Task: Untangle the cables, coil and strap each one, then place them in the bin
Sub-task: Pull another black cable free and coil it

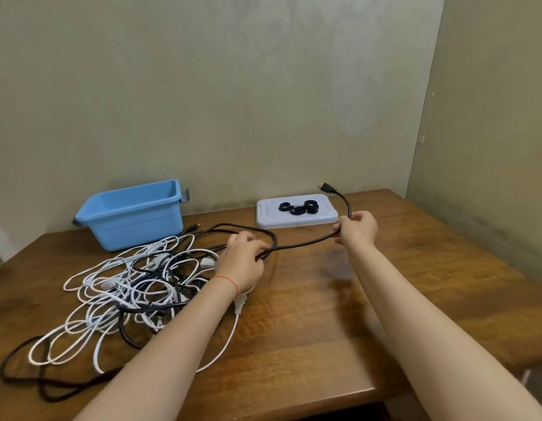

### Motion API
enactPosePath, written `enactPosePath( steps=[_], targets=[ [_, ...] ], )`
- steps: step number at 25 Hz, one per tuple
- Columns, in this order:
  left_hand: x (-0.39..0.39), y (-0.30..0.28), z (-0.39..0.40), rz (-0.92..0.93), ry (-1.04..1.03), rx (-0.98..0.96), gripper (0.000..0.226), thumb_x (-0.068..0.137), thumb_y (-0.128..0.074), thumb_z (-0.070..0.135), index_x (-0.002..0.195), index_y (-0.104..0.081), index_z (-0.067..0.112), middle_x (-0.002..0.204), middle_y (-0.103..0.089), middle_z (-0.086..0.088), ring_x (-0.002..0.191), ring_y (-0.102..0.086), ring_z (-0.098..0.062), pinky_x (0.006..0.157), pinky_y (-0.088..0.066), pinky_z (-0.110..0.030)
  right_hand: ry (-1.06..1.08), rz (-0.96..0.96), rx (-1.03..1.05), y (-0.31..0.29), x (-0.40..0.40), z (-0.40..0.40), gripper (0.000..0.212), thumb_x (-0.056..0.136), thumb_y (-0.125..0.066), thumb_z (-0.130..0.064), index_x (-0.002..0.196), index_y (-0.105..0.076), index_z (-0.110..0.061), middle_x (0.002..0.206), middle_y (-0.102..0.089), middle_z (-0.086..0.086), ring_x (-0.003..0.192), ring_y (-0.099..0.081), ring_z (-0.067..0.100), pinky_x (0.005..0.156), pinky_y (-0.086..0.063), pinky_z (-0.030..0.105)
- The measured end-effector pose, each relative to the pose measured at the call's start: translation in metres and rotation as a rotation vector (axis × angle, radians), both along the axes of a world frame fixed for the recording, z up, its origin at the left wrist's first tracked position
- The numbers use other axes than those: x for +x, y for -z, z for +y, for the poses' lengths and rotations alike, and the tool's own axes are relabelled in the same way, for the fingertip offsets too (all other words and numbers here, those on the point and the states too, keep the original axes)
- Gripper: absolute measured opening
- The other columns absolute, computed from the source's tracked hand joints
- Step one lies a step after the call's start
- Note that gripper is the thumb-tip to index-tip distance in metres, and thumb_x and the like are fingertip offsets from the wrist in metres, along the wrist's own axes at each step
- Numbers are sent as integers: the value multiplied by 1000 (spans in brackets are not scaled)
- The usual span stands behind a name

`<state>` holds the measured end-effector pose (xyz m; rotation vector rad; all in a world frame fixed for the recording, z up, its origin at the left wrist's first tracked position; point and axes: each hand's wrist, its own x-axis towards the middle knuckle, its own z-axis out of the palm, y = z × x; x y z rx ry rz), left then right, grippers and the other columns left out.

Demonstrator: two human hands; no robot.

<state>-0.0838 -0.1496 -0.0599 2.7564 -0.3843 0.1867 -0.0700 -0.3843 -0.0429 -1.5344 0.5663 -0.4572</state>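
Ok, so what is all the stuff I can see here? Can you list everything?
bin: one, blue, back left of the table, against the wall.
tangled cables: a heap, white and black, too knotted to count, on the table in front of the bin.
black cable: one, black, stretched between both hands, its plug end sticking up past the right hand.
tray: one, pale grey, at the back of the table, right of the bin.
straps: about three rolled loops, black, on the tray.
table: one, brown wood, under everything.
wall: greenish grey, behind the table.
left hand: one, grips the black cable next to the heap.
right hand: one, pinches the black cable near its plug end.
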Motion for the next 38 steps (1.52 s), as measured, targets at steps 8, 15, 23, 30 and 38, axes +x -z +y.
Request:
enactPosePath(
  steps=[8,15,23,30,38],
  targets=[
    [-13,-52,14,-327,-43,-496,55,93,-62,34,143,-44,18,138,-50,0,130,-42,-16,110,-35,-38,-432,-361,-502,-37,-10,52,21,97,-57,-10,110,-70,-19,97,-69,-4,87,-63,6,84,-49,21],
    [-20,-81,27,146,-107,-1140,36,102,-48,33,74,-51,12,44,-35,6,44,-34,-14,51,-42,-29,-564,-476,-716,-64,-12,116,17,91,-67,-18,109,-67,-15,91,-67,-2,82,-60,10,73,-46,19],
    [-15,-56,82,190,-253,-1791,54,106,-33,44,64,-48,12,53,-44,-3,56,-44,-18,74,-49,-38,-715,38,-741,-16,4,171,25,94,-64,-33,110,-61,-14,99,-63,0,90,-61,17,74,-51,30],
    [-16,-27,125,266,-422,-1168,16,100,-52,20,101,-62,8,68,-47,-4,50,-39,-12,39,-28,-18,-753,162,-1135,-21,17,194,22,98,-57,-30,96,-67,-11,102,-56,7,93,-55,24,81,-49,36],
    [-18,-56,130,215,-200,-1334,14,97,-62,17,102,-70,7,87,-69,-9,71,-67,-15,60,-52,-21,-533,-332,-974,-88,8,201,18,101,-50,-23,101,-61,-9,85,-63,8,79,-60,31,66,-49,38]
  ],
)
